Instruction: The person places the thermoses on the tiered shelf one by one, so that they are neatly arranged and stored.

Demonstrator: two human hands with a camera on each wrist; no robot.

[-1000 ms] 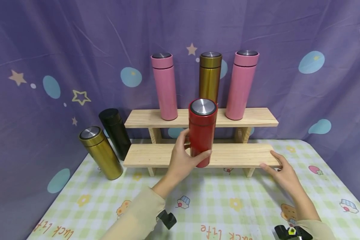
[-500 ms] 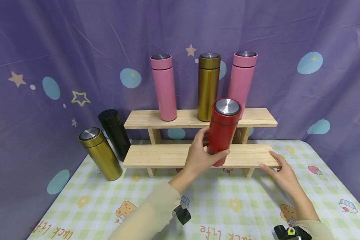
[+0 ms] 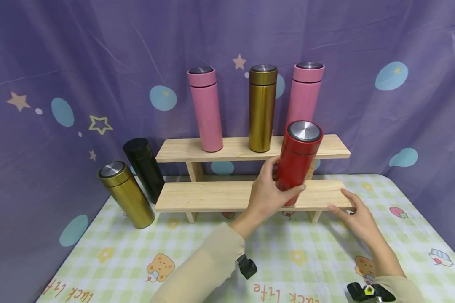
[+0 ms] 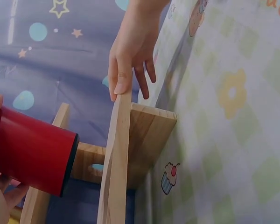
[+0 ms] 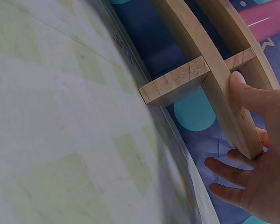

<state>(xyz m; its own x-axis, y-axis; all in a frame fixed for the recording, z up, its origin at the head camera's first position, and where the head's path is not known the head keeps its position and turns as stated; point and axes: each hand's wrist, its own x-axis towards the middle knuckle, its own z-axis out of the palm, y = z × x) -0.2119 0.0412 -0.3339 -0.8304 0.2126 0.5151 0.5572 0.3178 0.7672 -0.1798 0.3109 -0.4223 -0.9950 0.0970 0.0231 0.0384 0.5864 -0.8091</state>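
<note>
My left hand (image 3: 267, 193) grips a red thermos (image 3: 301, 155) with a silver-topped lid, held slightly tilted in front of the two-tier wooden shelf (image 3: 208, 195). In the left wrist view the dark base of the red thermos (image 4: 32, 149) hangs in the air, apart from the boards. My right hand (image 3: 360, 216) holds the right end of the lower board. The right wrist view has its thumb (image 5: 238, 81) on the board's front edge and the index finger partly hidden behind the end; the other fingers hang free.
On the upper tier stand a pink thermos (image 3: 206, 113), a gold thermos (image 3: 263, 113) and another pink thermos (image 3: 306, 92), partly behind the red one. Left of the shelf, a gold thermos (image 3: 127, 195) and a black thermos (image 3: 144, 168) stand on the checked tablecloth (image 3: 197, 252). A purple curtain (image 3: 98, 50) hangs behind.
My left hand has carried the red thermos rightward along the front of the shelf, from before the upper gold thermos to before the right pink one. The right hand stays at the board's end.
</note>
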